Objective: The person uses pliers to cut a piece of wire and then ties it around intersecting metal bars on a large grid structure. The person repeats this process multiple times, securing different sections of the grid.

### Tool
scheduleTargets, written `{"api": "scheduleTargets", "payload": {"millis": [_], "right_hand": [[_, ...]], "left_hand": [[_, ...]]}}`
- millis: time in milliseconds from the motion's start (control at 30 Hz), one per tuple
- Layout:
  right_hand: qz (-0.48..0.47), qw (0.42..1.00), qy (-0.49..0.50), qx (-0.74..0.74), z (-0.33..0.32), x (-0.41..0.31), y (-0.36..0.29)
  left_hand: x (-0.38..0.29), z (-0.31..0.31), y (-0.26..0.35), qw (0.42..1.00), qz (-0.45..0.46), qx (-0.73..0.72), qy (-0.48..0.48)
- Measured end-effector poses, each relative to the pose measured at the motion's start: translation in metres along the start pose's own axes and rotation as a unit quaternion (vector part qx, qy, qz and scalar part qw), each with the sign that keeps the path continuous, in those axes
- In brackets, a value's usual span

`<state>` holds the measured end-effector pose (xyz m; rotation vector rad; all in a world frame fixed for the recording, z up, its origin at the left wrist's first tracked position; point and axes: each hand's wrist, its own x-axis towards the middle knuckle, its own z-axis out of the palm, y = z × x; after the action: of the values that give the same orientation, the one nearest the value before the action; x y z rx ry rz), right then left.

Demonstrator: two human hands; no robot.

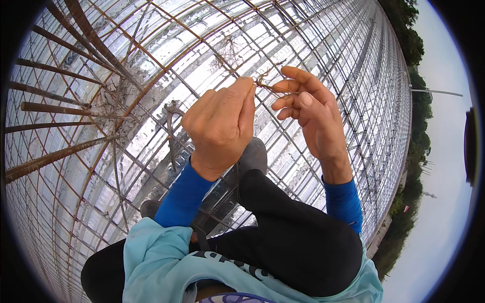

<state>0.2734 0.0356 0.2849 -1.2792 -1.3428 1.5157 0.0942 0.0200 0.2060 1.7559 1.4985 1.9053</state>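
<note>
My left hand (pixel 221 125) pinches a small bundle of thin, rusty tie wire (pixel 271 88) between thumb and fingers. The loose strands reach right, across the fingers of my right hand (pixel 316 113). That hand has its fingers apart and curved, the thumb away from the fingertips; whether it touches the strands is hard to tell. Below both hands spreads a steel rebar mesh (pixel 212 45). A pair of metal pincers (pixel 170 130) rests on the mesh, left of my left hand.
Several thick rebar rods (pixel 60 155) jut from the left beside a concrete patch (pixel 130 92). More wire (pixel 229 53) lies tangled farther ahead. Shiny ribbed metal decking (pixel 151 57) shows beneath the mesh. My shoe (pixel 253 155) stands on the grid. Trees (pixel 420 110) line the far edge.
</note>
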Motion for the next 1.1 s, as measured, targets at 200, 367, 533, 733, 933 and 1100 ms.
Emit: {"api": "scheduleTargets", "payload": {"millis": [200,367,533,733,933,1100], "right_hand": [[0.077,0.978,-0.06,0.183,-0.021,-0.008,0.035],[0.107,0.965,-0.066,0.228,-0.019,-0.003,0.058],[0.013,0.979,-0.059,0.193,0.006,-0.005,0.066],[-0.15,0.988,-0.032,-0.014,0.039,-0.006,0.064],[-0.358,0.913,-0.055,-0.19,0.05,-0.001,0.055],[-0.378,0.889,-0.047,-0.252,0.062,-0.006,0.055]], "left_hand": [[0.001,-0.004,-0.012,0.97,0.17,0.069,-0.16],[0.01,-0.019,-0.012,0.935,0.171,0.021,-0.31],[0.037,-0.04,-0.001,0.903,0.105,0.013,-0.417],[0.059,-0.072,0.009,0.863,-0.071,0.001,-0.5],[0.067,-0.095,0.01,0.807,-0.315,-0.116,-0.485],[0.061,-0.105,-0.006,0.778,-0.368,-0.168,-0.481]]}}
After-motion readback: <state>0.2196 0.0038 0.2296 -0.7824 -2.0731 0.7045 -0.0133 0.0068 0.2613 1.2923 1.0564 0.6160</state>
